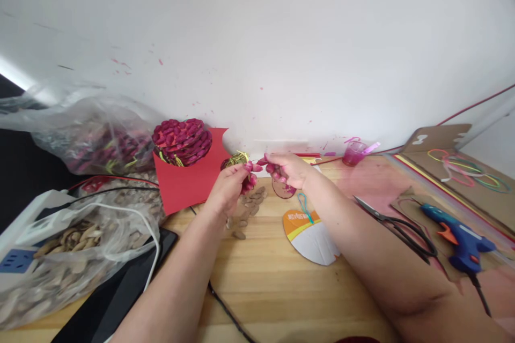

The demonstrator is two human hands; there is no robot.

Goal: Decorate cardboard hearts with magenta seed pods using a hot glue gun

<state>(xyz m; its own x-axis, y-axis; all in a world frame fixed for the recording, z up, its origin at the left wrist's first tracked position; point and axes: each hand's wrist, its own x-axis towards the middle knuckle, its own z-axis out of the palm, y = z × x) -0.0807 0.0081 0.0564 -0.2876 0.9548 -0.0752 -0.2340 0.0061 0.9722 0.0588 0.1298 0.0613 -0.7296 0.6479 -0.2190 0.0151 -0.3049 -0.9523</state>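
Observation:
My left hand [229, 185] and my right hand [287, 170] meet over the far middle of the wooden table [265, 273]. Both have pink-stained fingertips pinched on a small pink-dyed seed piece [256, 167] between them. My left hand also cups a small cluster of pink seeds [247, 182]. Loose tan seeds [245, 211] lie on the table just below the hands. A finished dark-red seed flower [183, 141] rests on a red paper sheet [187, 177] to the left, and a smaller one with yellow strands [234, 160] sits behind my left hand.
Clear bags hold tan seeds [60, 257] and red flowers [96, 139] at left, beside a power strip [18, 257] and a black tablet [132, 278]. Right: scissors [398, 225], a blue glue gun [458, 233], cardboard [438, 136], coloured loops [466, 169], a pink cup [354, 153], a card fan [311, 233].

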